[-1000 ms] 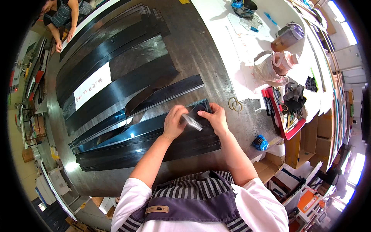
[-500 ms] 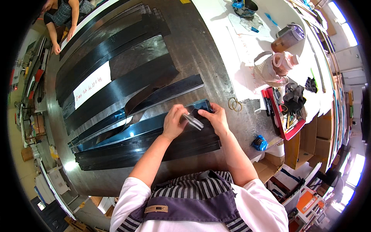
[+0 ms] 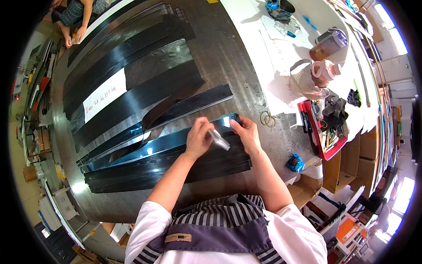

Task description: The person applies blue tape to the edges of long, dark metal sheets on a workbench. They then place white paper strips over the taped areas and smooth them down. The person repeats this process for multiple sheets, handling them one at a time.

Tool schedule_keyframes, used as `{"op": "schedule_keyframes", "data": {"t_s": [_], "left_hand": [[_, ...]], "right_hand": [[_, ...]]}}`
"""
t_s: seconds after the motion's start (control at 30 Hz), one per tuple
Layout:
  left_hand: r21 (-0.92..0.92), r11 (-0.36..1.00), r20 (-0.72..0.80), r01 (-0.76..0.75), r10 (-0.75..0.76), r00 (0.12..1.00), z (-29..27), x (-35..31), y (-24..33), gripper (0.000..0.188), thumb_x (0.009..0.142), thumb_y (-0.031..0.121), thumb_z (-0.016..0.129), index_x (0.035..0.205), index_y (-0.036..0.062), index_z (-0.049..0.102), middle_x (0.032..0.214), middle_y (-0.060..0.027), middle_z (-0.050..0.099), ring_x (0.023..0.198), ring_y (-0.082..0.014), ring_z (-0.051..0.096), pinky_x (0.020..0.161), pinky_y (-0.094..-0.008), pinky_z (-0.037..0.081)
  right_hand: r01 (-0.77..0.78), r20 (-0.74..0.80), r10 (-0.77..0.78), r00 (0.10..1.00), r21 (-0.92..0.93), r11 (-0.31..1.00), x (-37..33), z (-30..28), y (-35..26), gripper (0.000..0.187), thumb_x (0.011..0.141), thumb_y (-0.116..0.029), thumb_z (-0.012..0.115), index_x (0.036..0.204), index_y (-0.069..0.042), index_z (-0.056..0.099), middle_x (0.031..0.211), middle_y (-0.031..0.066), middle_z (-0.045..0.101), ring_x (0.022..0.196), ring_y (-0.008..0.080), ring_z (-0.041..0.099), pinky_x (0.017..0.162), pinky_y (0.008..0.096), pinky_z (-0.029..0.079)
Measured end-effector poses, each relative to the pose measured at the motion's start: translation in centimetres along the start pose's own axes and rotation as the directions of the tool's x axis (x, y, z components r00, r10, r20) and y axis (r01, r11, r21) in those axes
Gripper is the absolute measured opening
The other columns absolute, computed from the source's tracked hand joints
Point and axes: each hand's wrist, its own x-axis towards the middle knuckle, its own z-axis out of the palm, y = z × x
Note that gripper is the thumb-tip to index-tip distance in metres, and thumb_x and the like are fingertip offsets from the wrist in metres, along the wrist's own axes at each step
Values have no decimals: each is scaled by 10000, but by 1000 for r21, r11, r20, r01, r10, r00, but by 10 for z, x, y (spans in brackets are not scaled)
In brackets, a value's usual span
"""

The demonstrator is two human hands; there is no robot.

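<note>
My left hand (image 3: 198,138) is closed round a short, flat, silvery piece (image 3: 220,141), blurred, which sticks out toward the right over the dark strips. My right hand (image 3: 247,133) pinches the right end of a long, glossy dark strip (image 3: 176,143), thumb on top. Closer to me lies a thick stack of black strips (image 3: 215,167), partly under my hands and wrists. Just beyond the glossy strip rests another small stack of dark strips (image 3: 202,100), one of them curling up at its left end.
More black strips (image 3: 145,88) cover the metal table (image 3: 228,57), with a white handwritten sheet (image 3: 105,96) on them. Rubber bands (image 3: 267,119), a blue roll (image 3: 295,163), a red tool tray (image 3: 329,152) and bottles (image 3: 327,44) are right. Another person's hands (image 3: 79,35) are at far left.
The silvery piece in my left hand has tilted slightly downward. My right hand has shifted a little along the strip's end. The other person's hands have moved closer together.
</note>
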Motion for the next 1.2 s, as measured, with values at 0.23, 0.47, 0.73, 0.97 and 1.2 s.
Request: {"op": "schedule_keyframes", "data": {"t_s": [0.23, 0.47, 0.73, 0.97, 1.2], "left_hand": [[-55, 997, -22, 51, -52, 998, -2, 6, 10, 469, 631, -70, 711, 1045, 103, 576, 1047, -102, 587, 976, -345, 610, 815, -405, 507], [-17, 1000, -21, -24, 24, 1000, 2, -1, -3, 433, 655, -62, 702, 1034, 101, 571, 1040, -104, 583, 970, -344, 608, 797, -387, 502], [-4, 1000, -14, -6, 6, 1000, -3, 7, 8, 475, 616, -71, 736, 1025, 95, 561, 1050, -104, 576, 968, -336, 610, 806, -384, 500], [-53, 998, -7, -17, 16, 1000, 1, 1, -2, 451, 602, -70, 733, 984, 98, 563, 1061, -105, 575, 983, -345, 607, 806, -404, 506], [1, 1000, -6, -2, 2, 1000, -3, 6, 7, 447, 624, -68, 724, 1005, 94, 553, 1064, -106, 588, 989, -340, 609, 816, -409, 502]], "right_hand": [[95, -11, -104, 995, -314, 945, -5, 12, -9, 256, 718, -58, 819, 909, 47, 685, 800, 97, 724, 727, 142, 651, 687, 307, 511], [15, 60, -13, 998, -35, 999, -3, 1, -6, 255, 784, -80, 798, 975, 40, 679, 854, 64, 706, 744, 111, 621, 669, 269, 492], [64, 34, -57, 998, -244, 968, 1, 5, 1, 324, 723, -80, 842, 974, 40, 676, 849, 88, 708, 761, 127, 635, 705, 286, 501], [16, 45, -12, 999, -91, 996, 5, -5, 6, 313, 745, -56, 824, 1003, 44, 678, 862, 82, 712, 761, 128, 637, 690, 277, 502], [76, 32, -71, 997, -184, 980, -2, 7, -1, 335, 749, -66, 825, 1022, 56, 674, 864, 97, 714, 760, 140, 643, 690, 286, 511]]}}
